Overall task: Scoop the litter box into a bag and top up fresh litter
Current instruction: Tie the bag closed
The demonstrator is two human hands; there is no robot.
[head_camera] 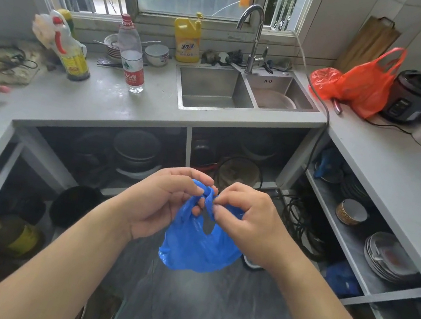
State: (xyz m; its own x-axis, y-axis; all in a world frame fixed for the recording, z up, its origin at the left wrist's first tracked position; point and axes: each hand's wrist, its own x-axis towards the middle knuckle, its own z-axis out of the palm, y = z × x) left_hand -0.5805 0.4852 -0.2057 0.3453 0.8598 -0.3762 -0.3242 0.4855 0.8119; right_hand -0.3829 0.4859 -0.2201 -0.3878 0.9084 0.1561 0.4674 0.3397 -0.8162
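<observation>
A small blue plastic bag (199, 243) hangs in mid-air over the dark floor, held up between both hands in front of the sink counter; its body sags full and rounded below, and its handles are gathered into a twisted bunch at the top. The left hand (161, 201) pinches that bunch from the left, fingers curled over it and thumb beneath; the right hand (246, 220) pinches it from the right, fingertips pressed on the twisted plastic, so the two hands nearly touch. Behind them, a double steel sink (215, 88) is set into the grey countertop (101, 109) with a curved tap (253, 36) above the divider; a yellow detergent bottle (187, 39) stands on the ledge just left of the tap; a clear water bottle (131, 55) with a red label stands on the counter left of the sink; an orange plastic bag (362, 81) sits on the right counter beside a dark rice cooker (412, 95); pots and plates fill the open shelves below.
</observation>
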